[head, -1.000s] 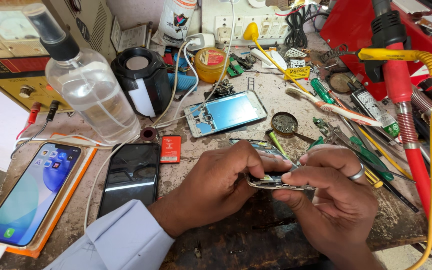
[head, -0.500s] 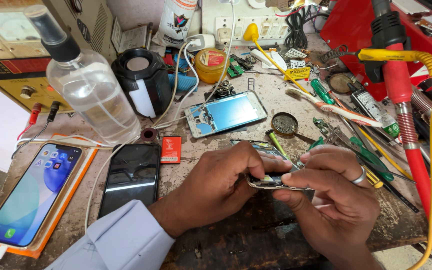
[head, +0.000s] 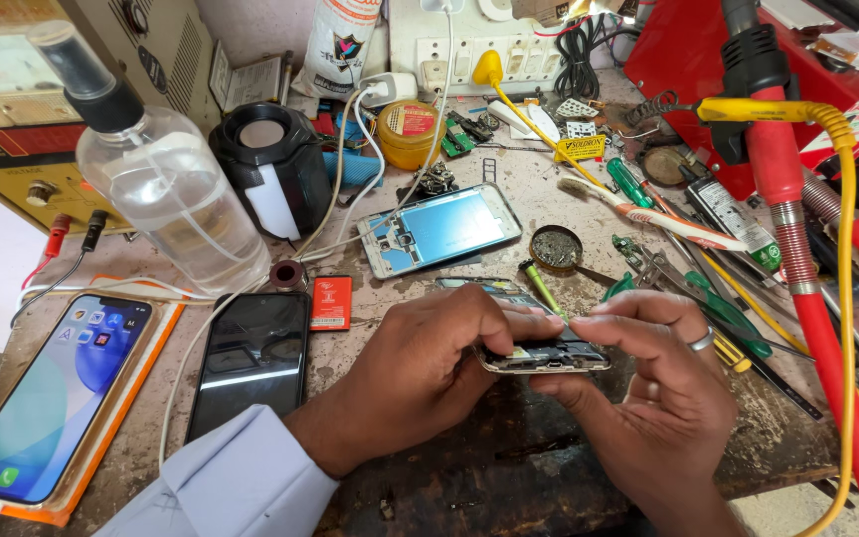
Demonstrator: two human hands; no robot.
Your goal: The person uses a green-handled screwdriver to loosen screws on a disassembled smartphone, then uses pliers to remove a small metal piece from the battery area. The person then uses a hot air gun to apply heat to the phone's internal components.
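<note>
Barely anything's moved — both hands stay put. Left hand point(head: 429, 373) and right hand point(head: 648, 388) pinch the opened phone point(head: 539, 353) between them (long axis left-right), just above the table point(head: 509, 467).

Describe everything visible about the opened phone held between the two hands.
The opened phone is a slim device with its back off, exposing dark internals and small metallic parts inside a silvery frame. It is held roughly level just above the worn bench, near edge facing the camera. The left hand pinches its left end, while the right hand, wearing a ring, grips the right end, fingers over the top.
</note>
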